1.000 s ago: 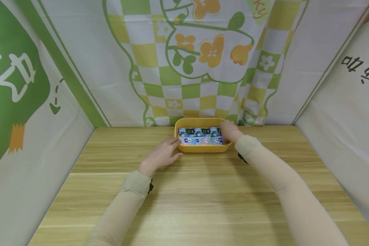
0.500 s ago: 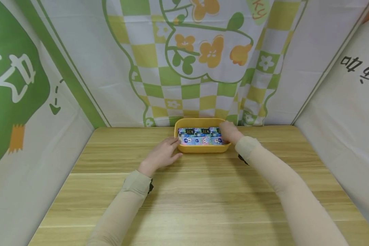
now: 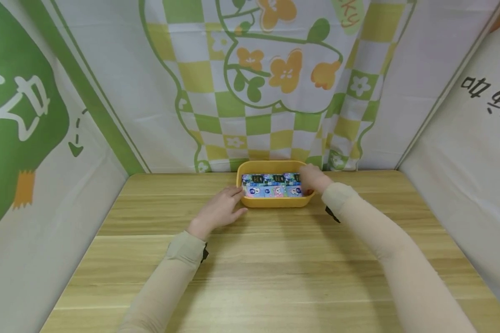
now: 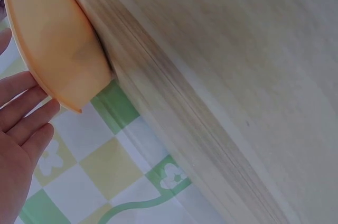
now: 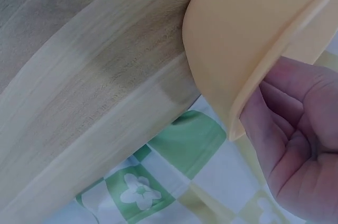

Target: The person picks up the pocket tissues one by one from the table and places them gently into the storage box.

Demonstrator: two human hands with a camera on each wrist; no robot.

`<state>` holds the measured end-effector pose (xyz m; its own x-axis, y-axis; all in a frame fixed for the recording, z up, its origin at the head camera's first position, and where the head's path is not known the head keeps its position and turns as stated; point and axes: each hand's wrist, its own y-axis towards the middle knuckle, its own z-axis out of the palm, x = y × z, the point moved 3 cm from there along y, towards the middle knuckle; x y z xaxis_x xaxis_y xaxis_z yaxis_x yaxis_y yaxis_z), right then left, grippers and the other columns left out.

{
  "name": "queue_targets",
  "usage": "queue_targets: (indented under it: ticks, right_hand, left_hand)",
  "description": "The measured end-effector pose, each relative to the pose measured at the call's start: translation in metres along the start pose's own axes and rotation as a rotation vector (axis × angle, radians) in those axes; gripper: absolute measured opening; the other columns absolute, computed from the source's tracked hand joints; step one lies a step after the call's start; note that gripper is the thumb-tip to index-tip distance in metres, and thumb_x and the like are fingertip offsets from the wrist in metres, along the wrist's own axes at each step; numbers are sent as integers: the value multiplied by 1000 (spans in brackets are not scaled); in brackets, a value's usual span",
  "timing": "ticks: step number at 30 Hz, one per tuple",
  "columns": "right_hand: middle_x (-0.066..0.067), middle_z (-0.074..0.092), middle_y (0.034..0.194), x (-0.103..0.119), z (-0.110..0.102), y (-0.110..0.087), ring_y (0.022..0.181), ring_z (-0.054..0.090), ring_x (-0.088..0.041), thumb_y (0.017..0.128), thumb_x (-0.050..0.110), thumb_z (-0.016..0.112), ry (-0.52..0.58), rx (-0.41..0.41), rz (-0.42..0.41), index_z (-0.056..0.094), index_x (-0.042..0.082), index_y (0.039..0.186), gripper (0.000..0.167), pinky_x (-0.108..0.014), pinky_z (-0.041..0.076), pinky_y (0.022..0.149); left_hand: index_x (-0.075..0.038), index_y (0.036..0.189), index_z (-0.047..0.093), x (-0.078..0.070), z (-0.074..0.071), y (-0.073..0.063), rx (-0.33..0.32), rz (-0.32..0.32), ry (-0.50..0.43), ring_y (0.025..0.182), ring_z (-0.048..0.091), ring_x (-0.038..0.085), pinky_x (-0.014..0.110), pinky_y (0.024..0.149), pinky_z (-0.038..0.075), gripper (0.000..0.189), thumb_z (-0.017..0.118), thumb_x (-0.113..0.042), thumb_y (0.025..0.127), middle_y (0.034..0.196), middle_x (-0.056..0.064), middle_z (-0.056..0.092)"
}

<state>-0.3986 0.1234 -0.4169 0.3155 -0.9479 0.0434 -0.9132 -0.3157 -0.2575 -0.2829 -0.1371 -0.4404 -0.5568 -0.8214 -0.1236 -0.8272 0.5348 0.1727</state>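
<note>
A yellow plastic basket (image 3: 275, 202) stands at the back of the table. Side by side inside it lie several small printed packets (image 3: 273, 185), blue and pink with cartoon figures and dark labels. With fingers nearly straight, my left hand (image 3: 216, 209) touches the basket's left end; the left wrist view shows its fingertips at the rim (image 4: 50, 94). My right hand (image 3: 314, 178) reaches over the right end, beside the rightmost packet. Seen from the right wrist, its fingers (image 5: 288, 129) are curled, and the fingertips are hidden behind the basket wall (image 5: 237, 39). Whether they pinch anything does not show.
The wooden table (image 3: 271, 268) extends in front of the basket. A green and yellow checked curtain (image 3: 271, 125) hangs close behind it. Printed fabric walls, left (image 3: 87, 185) and right (image 3: 454, 152), enclose the sides.
My right hand has shifted very slightly to the right and is a little blurred. The left hand, basket and packets stay in place; the head view has tilted slightly.
</note>
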Motion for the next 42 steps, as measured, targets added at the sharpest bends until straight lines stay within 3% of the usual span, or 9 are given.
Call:
queue_targets:
  ticks: [9, 16, 22, 25, 28, 32, 38, 42]
  right_hand:
    - [-6, 61, 61, -1, -5, -5, 51, 55, -14, 68, 1, 71, 57, 28, 28, 63, 4, 65, 9, -18, 43, 41]
    - [-4, 55, 57, -3, -5, -6, 53, 52, -16, 64, -1, 68, 28, -29, 22, 57, 9, 54, 18, -19, 39, 41]
    - [1, 55, 49, -6, -10, -18, 57, 56, -19, 67, 0, 61, 91, -124, -4, 54, 13, 47, 25, -28, 48, 53]
    - [-1, 59, 51, -9, -14, -25, 57, 58, -19, 81, 10, 62, 173, -148, 14, 62, 8, 54, 27, -34, 50, 60]
    - [-3, 64, 57, -14, -15, -31, 57, 59, -17, 88, 17, 61, 260, -172, 41, 70, 4, 68, 26, -32, 50, 61]
    - [-4, 68, 65, -19, -16, -39, 63, 62, -17, 90, 17, 59, 337, -200, 56, 75, 3, 87, 22, -32, 52, 65]
    - [-13, 72, 85, -26, -18, -52, 77, 66, -26, 92, 22, 58, 355, -266, 52, 72, 0, 100, 27, -41, 55, 73]
    - [-18, 70, 100, -30, -17, -60, 90, 65, -32, 94, 26, 56, 354, -314, 44, 70, 0, 106, 32, -44, 55, 78]
  left_hand:
    - [1, 136, 49, 2, 2, 1, -8, 9, 5, 131, 44, 33, 44, 115, 33, 59, 58, -38, 93, 141, 19, 47]
    - [0, 137, 48, 2, 3, 2, 7, 3, 6, 132, 43, 33, 43, 115, 32, 59, 57, -39, 94, 143, 19, 46]
    - [1, 138, 47, -1, 1, 0, 14, -11, -6, 133, 42, 34, 44, 115, 32, 59, 58, -36, 94, 144, 19, 44]
    - [1, 137, 47, -1, 2, -1, 3, -10, -5, 132, 43, 35, 45, 115, 33, 58, 59, -35, 93, 143, 19, 45]
    - [3, 136, 49, -1, 1, -1, -15, -2, -4, 131, 44, 36, 46, 113, 34, 57, 60, -33, 93, 141, 21, 46]
    - [6, 134, 50, -1, -3, -3, -53, 0, -12, 129, 45, 38, 48, 111, 37, 57, 62, -31, 92, 139, 23, 48]
    - [8, 132, 50, 2, -13, -5, -111, 4, -48, 128, 46, 38, 48, 111, 37, 55, 62, -28, 92, 138, 25, 48]
    - [8, 132, 49, 7, -19, -8, -145, -50, -38, 130, 44, 39, 49, 113, 33, 55, 60, -29, 93, 138, 25, 48]
